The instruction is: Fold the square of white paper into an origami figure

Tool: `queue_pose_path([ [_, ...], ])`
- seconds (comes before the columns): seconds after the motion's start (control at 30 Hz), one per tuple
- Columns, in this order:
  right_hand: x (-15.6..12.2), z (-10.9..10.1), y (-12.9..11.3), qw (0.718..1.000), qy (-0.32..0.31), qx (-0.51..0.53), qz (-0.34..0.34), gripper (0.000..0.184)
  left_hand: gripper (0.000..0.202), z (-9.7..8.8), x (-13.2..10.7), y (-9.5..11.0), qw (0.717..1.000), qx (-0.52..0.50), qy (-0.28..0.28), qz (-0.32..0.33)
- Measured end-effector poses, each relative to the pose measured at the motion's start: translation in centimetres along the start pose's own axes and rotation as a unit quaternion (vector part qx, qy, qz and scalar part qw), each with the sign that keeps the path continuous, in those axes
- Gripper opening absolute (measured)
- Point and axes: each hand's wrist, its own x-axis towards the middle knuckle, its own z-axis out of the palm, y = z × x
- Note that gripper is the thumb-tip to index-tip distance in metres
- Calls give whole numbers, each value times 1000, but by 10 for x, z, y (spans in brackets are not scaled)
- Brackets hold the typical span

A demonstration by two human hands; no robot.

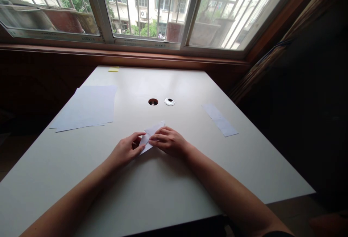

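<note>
A small folded piece of white paper [146, 138] lies at the middle of the white table, slanting up to the right. My left hand [128, 147] grips its left end, with the thumb at the near edge and the fingers curled at the far side. Across its right part rests my right hand [169, 141], fingertips pressed together on the paper near a fold line. The right fingers cover part of the sheet, so its full folded shape is hidden.
Larger white sheets [89, 106] lie stacked at the left. A white paper strip [220, 120] is at the right. Behind my hands are a round hole [153, 102] and a ring-shaped cover [169, 102]. Yellow slips [113, 69] sit by the table's [174, 193] far edge, below a barred window.
</note>
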Motion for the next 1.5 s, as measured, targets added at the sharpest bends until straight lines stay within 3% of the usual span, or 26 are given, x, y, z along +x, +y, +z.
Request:
queue_pose_path([
  [0.33,0,-2,1,1000,-23,12,9,20,16,2,1,-13,970,175,72,150],
  [0.53,-2,-2,-1,997,-38,50,42,20,17,1,2,-13,967,133,9,218],
  [0.93,-5,3,1,990,-18,118,70,16,10,-5,0,-7,954,160,-46,248],
  [1.23,-4,2,2,993,-14,90,74,14,17,-2,2,-11,951,174,19,256],
  [1.5,-9,8,6,988,17,107,105,11,19,-1,2,-13,960,181,60,205],
])
